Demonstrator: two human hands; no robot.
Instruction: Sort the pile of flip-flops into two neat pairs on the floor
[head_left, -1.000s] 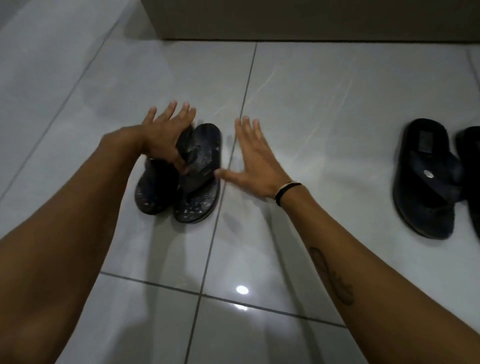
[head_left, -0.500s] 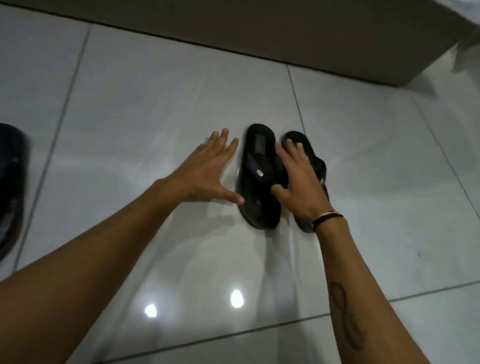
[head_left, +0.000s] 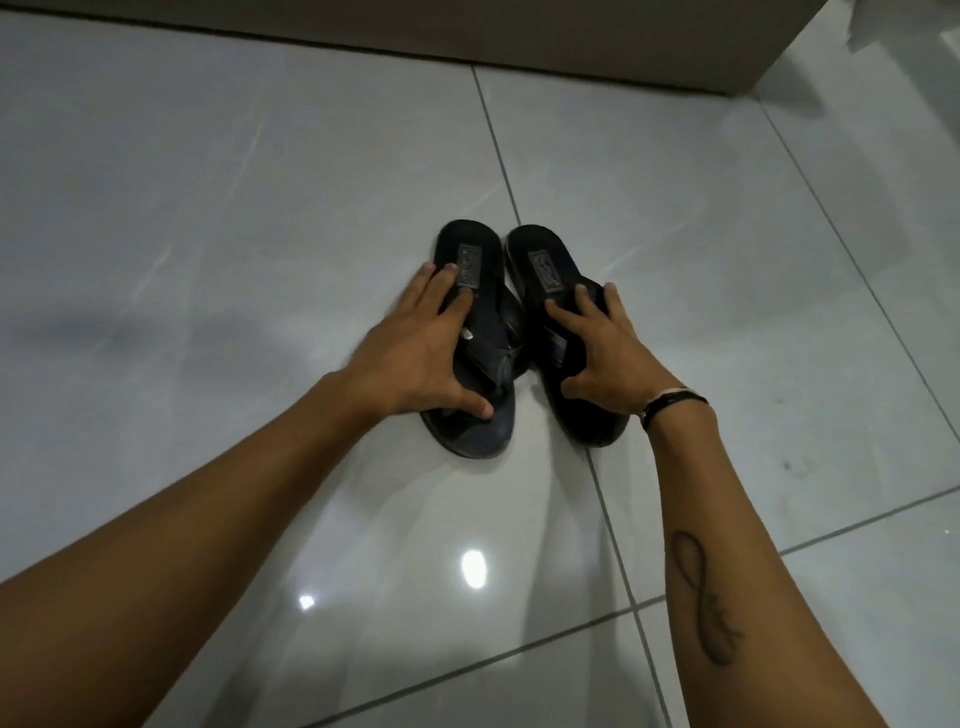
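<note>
Two black flip-flops lie side by side on the pale tiled floor, heels pointing away from me. My left hand (head_left: 421, 358) rests flat on the left flip-flop (head_left: 470, 249), fingers spread over its strap and heel label, thumb on the toe end. My right hand (head_left: 605, 358) lies on the right flip-flop (head_left: 540, 260), fingers spread across its strap, covering most of the front half. Neither hand lifts a flip-flop; both press from above. The toes lie slightly apart, the heels close together. The other pair is out of view.
A brown wall base or cabinet front (head_left: 571, 47) runs along the top of the view. Something white (head_left: 883, 21) hangs at the top right corner. Glossy tiles with grout lines (head_left: 602, 499) surround the flip-flops on every side.
My view and hands shifted from the first pair to this pair. My left hand moved from the floor onto the left flip-flop; my right hand stays on the right flip-flop.
</note>
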